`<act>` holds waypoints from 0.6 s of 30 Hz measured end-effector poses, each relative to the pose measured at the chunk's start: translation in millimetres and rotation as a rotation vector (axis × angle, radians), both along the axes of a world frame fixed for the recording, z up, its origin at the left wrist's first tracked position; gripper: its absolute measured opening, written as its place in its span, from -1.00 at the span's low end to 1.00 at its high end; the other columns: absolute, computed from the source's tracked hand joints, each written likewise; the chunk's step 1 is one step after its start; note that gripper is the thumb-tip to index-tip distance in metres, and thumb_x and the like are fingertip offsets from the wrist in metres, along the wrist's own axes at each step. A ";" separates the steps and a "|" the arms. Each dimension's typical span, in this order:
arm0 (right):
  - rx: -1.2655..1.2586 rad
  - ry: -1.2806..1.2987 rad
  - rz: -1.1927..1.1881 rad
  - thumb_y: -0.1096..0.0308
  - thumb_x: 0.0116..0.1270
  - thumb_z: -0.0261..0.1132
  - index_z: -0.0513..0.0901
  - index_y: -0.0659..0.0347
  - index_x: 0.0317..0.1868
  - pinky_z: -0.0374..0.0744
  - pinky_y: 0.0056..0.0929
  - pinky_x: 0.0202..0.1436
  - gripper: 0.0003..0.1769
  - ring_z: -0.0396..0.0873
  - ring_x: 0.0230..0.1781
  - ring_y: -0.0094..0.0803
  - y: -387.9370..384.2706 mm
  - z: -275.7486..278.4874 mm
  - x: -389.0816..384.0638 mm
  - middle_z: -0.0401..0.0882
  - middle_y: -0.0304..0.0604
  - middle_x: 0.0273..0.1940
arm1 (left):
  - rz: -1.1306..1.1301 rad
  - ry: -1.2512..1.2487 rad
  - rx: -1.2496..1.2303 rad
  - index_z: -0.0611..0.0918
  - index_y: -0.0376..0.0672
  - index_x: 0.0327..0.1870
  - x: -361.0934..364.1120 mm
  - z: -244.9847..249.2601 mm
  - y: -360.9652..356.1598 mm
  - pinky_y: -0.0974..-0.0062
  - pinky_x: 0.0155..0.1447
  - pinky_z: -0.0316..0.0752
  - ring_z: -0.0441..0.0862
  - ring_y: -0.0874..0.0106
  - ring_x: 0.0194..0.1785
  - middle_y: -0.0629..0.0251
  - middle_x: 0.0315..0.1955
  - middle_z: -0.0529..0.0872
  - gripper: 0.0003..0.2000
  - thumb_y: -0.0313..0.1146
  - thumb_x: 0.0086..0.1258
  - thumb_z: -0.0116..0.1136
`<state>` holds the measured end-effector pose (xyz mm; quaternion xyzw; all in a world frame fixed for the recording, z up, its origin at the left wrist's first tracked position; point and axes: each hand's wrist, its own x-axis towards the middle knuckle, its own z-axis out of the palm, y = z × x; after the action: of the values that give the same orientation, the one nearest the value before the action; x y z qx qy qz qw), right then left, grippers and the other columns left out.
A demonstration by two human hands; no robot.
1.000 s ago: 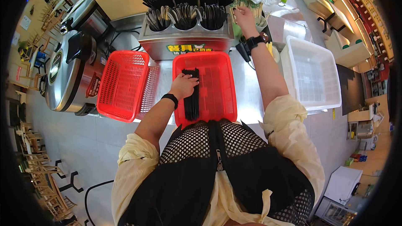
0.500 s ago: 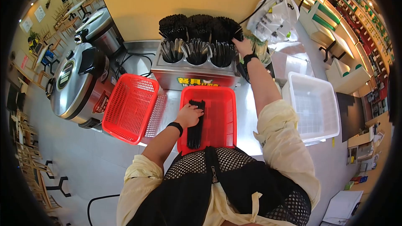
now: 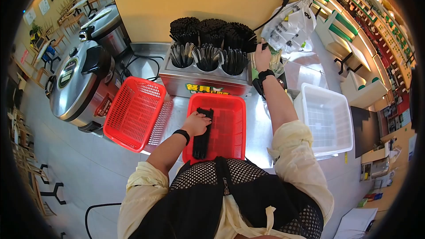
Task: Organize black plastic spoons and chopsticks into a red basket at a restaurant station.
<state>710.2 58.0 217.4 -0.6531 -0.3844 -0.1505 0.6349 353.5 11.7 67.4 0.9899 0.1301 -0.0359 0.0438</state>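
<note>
My left hand (image 3: 197,124) is closed over a bundle of black chopsticks (image 3: 202,140), which lies lengthwise along the left side of a red plastic basket (image 3: 242,126) in front of me. My right hand (image 3: 262,56) reaches forward, just right of the cutlery holder (image 3: 177,79). Its fingers are closed, with the dark ends of a few black chopsticks (image 3: 264,45) showing at the fingertips. Packed black chopsticks (image 3: 212,30) stand in the holder's back row. Spoons (image 3: 207,56) fill the cups in its front row.
An empty-looking red basket (image 3: 135,115) sits tilted at left, beside two large cookers (image 3: 73,88). To the right is a white plastic bin (image 3: 327,117). A white plastic bag (image 3: 290,26) and a container of thin sticks (image 3: 275,62) stand behind my right hand. A black cable (image 3: 146,58) lies behind the left basket.
My right hand has drawn slightly back and right from the back-row chopsticks, with dark ends now showing at its fingers. My left hand stays on its bundle. The view has shifted slightly.
</note>
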 end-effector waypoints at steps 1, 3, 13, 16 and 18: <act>-0.001 -0.002 0.000 0.10 0.33 0.11 0.59 0.47 -0.21 0.50 -0.10 -0.18 -0.53 0.57 -0.29 0.21 -2.1 4.2 -0.2 0.59 0.32 -0.38 | 0.000 -0.002 -0.001 0.63 0.05 0.06 0.4 0.9 -0.2 0.31 0.28 0.24 0.45 0.43 0.25 0.52 0.18 0.56 -0.63 -0.23 0.24 -0.01; -0.051 0.137 -0.004 0.13 0.31 0.13 0.59 0.43 -0.29 0.49 -0.12 -0.22 -0.58 0.57 -0.32 0.16 -2.3 2.7 18.1 0.60 0.24 -0.41 | 0.005 0.022 0.004 0.63 0.04 0.07 0.5 2.3 -0.7 0.30 0.29 0.26 0.44 0.43 0.27 0.52 0.18 0.56 -0.62 -0.25 0.21 0.01; -0.168 0.233 0.055 0.19 0.12 0.30 0.61 0.40 -0.45 0.49 -0.31 -0.35 -0.66 0.58 -0.52 -0.20 -10.6 3.4 40.0 0.59 0.01 -0.57 | 0.009 0.015 0.007 0.62 0.04 0.08 0.3 1.3 -0.1 0.32 0.29 0.26 0.46 0.44 0.25 0.52 0.18 0.56 -0.62 -0.25 0.22 -0.01; -0.140 0.128 0.003 0.20 0.11 0.33 0.62 0.39 -0.47 0.50 -0.33 -0.35 -0.67 0.59 -0.51 -0.23 -19.6 13.5 25.7 0.60 0.00 -0.57 | 0.018 0.031 0.002 0.62 0.04 0.08 1.3 -0.8 -0.5 0.32 0.28 0.27 0.46 0.43 0.24 0.52 0.19 0.56 -0.62 -0.25 0.22 -0.01; -0.146 0.192 0.033 0.20 0.10 0.34 0.63 0.38 -0.48 0.50 -0.33 -0.34 -0.67 0.60 -0.50 -0.23 -21.7 5.7 30.3 0.61 0.00 -0.56 | 0.012 0.047 0.021 0.62 0.04 0.09 0.8 0.0 -0.3 0.31 0.27 0.28 0.47 0.42 0.23 0.52 0.19 0.56 -0.61 -0.25 0.22 -0.01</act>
<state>740.6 36.3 223.1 -0.7025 -0.3423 -0.0483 0.6221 354.3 11.4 67.4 0.9884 0.1374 -0.0573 0.0304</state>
